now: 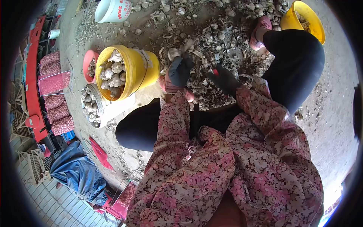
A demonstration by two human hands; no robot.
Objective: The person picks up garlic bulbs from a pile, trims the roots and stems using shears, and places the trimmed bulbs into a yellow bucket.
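Observation:
My left hand (180,71), in a dark glove, is closed on a garlic bulb (174,53) whose pale round end shows beyond the fingers. To its right, my right hand (225,80), also gloved, is closed round a tool with a small red part (216,72); the rest of that tool is hidden or too dark to make out. Both hands are above a litter of dry garlic skins and stalks (206,89) between my feet. Left of my left hand, a yellow bucket (151,68) holds several garlic bulbs.
A white bucket (113,109) and a pink bucket (89,61), both with garlic, stand beside the yellow one. Another white bucket (113,10) lies top left, a second yellow bucket (319,28) top right. Loose garlic (230,12) covers the ground ahead. Pink net sacks (56,108) lie far left.

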